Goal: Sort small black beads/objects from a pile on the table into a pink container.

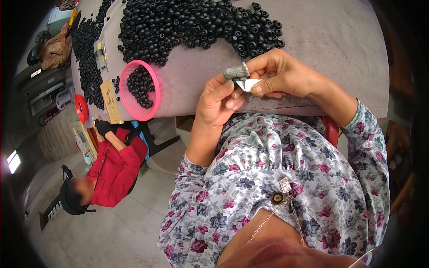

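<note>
Centre frame: left hand [219, 105] and right hand [279, 73] both pinch a small white blade [248, 84]; grey finger cot [237, 71] on the right forefinger. Keep bare fingertips off the edge.

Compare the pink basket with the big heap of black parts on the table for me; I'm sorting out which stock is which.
The pink basket holds a small batch of black parts, walled in by its round rim; the heap is far larger and spreads loose over the grey table. The pink basket sits at the table's near edge, the heap farther back. Both hold the same small round black pieces, as far as shows.
</note>
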Tool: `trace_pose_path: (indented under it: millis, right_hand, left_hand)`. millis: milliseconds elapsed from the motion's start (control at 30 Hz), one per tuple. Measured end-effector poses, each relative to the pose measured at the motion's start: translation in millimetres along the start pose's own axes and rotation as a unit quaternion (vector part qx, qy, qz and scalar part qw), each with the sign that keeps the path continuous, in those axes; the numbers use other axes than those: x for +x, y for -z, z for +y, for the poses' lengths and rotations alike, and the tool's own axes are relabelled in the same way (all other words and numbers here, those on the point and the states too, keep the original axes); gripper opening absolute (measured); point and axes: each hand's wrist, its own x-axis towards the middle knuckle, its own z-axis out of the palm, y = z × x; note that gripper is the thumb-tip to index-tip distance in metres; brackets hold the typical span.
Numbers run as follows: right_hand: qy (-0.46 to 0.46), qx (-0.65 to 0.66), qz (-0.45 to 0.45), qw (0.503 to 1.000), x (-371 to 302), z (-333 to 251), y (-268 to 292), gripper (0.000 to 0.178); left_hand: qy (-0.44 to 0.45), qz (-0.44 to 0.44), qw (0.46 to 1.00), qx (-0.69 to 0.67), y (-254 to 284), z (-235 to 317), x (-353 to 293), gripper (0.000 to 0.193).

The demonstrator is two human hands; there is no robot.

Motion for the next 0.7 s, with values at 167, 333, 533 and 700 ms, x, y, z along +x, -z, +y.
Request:
trace_pose_path:
  millis: [167, 333, 533, 700]
  right_hand:
    - [-0.002, -0.003, 0.002, 1.000, -0.3, 1.1, 2.1, 0.027]
    - [0.000, 0.024, 0.014, 1.000, 1.3, 6.5, 4.5, 0.026]
    - [0.025, 0.096, 0.021, 0.995, 2.2, 6.3, 6.1, 0.030]
    - [0.036, 0.084, 0.041, 0.995, 3.3, 5.1, 7.1, 0.025]
  left_hand:
    - [0.002, 0.011, 1.000, 0.017, -2.4, -0.6, -0.3, 0.025]
    - [0.007, 0.011, 1.000, 0.025, -5.9, -0.3, -0.6, 0.025]
    - [-0.003, 0.014, 0.999, 0.033, -10.4, 2.5, -0.2, 0.021]
    - [-0.031, 0.013, 0.997, 0.073, -14.3, 4.2, -0.6, 0.022]
